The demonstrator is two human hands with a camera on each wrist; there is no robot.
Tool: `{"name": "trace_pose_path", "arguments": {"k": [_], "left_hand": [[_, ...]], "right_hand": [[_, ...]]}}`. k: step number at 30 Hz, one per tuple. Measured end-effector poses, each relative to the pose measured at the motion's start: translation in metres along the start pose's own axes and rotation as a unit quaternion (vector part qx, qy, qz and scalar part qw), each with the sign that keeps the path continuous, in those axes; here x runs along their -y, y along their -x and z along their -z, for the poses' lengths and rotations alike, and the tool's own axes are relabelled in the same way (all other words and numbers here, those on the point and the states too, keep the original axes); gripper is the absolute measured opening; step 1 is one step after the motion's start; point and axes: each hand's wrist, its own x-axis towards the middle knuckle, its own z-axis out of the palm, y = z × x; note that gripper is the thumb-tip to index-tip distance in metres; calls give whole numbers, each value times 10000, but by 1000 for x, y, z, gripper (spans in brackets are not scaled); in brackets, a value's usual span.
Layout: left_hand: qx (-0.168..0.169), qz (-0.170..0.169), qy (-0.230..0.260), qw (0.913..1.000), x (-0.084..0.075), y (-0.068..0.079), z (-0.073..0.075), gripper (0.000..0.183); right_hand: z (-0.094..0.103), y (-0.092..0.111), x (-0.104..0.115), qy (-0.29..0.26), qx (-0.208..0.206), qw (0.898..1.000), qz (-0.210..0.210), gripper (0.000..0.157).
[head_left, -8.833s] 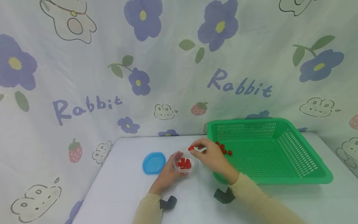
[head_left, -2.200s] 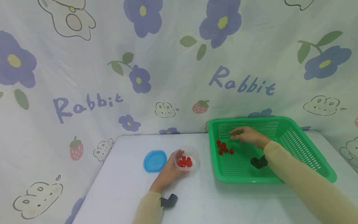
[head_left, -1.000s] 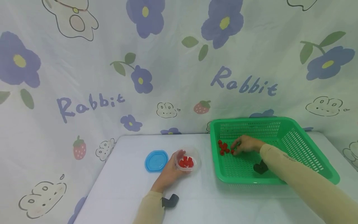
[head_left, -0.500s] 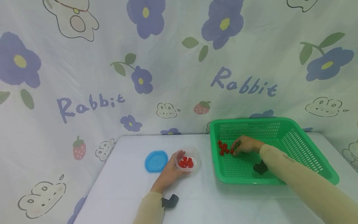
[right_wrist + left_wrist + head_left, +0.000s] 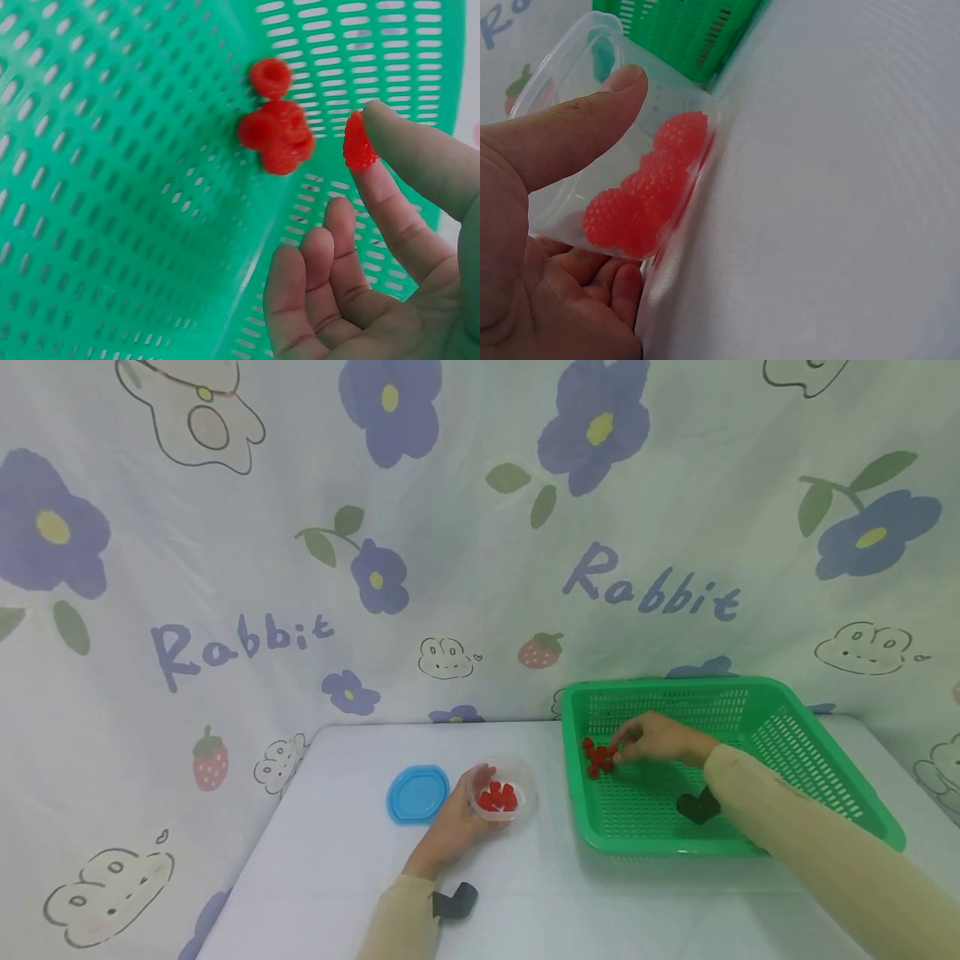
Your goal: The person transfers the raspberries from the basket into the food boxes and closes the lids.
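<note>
My left hand [image 5: 453,828] grips a clear plastic tub [image 5: 656,90], its thumb on the near wall and fingers beneath. Several red raspberries [image 5: 641,199] lie inside the tub, whose base is on or close to the tabletop. Over at the green basket [image 5: 660,845], my right hand [image 5: 656,739] is inside near the left wall. Between thumb and forefinger it pinches one raspberry [image 5: 358,144], lifted off the basket floor; the other fingers are loosely bent. A cluster of loose raspberries [image 5: 279,139] sits just beside it in the basket's corner.
A blue lid [image 5: 418,795] lies flat on the white table [image 5: 540,902], left of the tub. Behind the table hangs a printed cloth [image 5: 465,568]. The basket's raised walls surround my right hand.
Earlier my right hand held a raspberry above the tub, then returned to the basket. It reached a raspberry apart from the cluster and has now raised it slightly. The left hand stays put.
</note>
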Motion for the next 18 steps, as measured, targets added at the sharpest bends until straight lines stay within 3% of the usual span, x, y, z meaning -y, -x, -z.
{"name": "trace_pose_path", "arguments": {"k": [18], "left_hand": [[7,-17,8,10000,-1,-1,0,94]], "right_hand": [[2,30,36,-325,-719,9969,71,39]]}}
